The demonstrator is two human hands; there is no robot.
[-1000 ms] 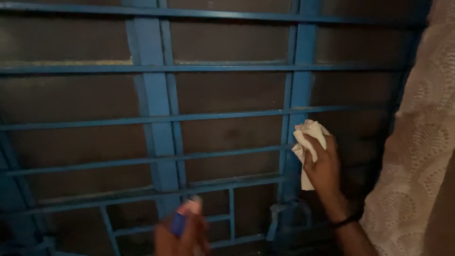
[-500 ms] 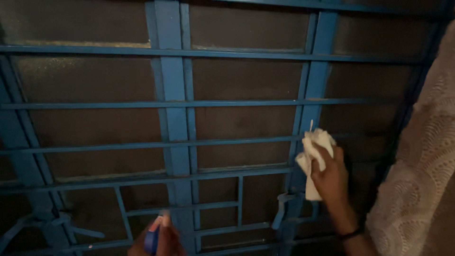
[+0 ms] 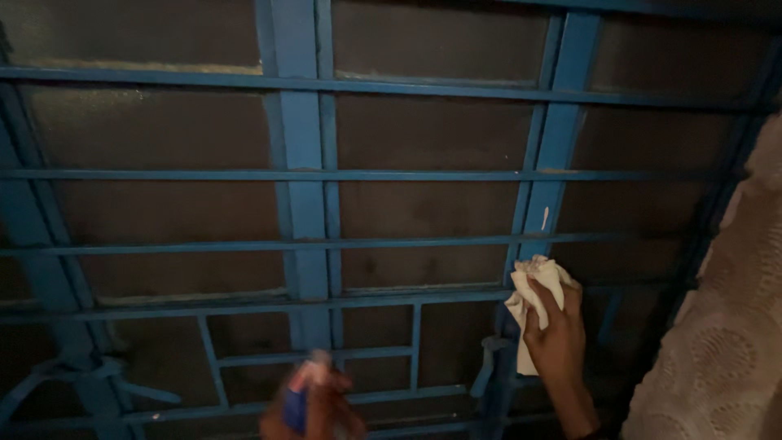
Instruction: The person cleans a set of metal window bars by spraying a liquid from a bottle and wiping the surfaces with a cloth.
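A blue-painted metal window grille [image 3: 303, 212] with dark frosted glass behind it fills the head view. My right hand [image 3: 558, 338] grips a crumpled white cloth [image 3: 533, 297] and presses it against a blue upright bar at the lower right. My left hand [image 3: 314, 407] is low in the frame, blurred, holding a small spray bottle [image 3: 300, 399] with a blue body and pale cap in front of the lower grille bars.
A pale lace curtain [image 3: 725, 342] hangs along the right edge, close to my right forearm. A blue window latch [image 3: 489, 358] sits left of my right hand. Curved blue scrollwork [image 3: 73, 375] is at the lower left.
The view has shifted right and down along the grille. My right hand with the cloth has slid lower on the upright bar. My left hand with the spray bottle stays low and blurred.
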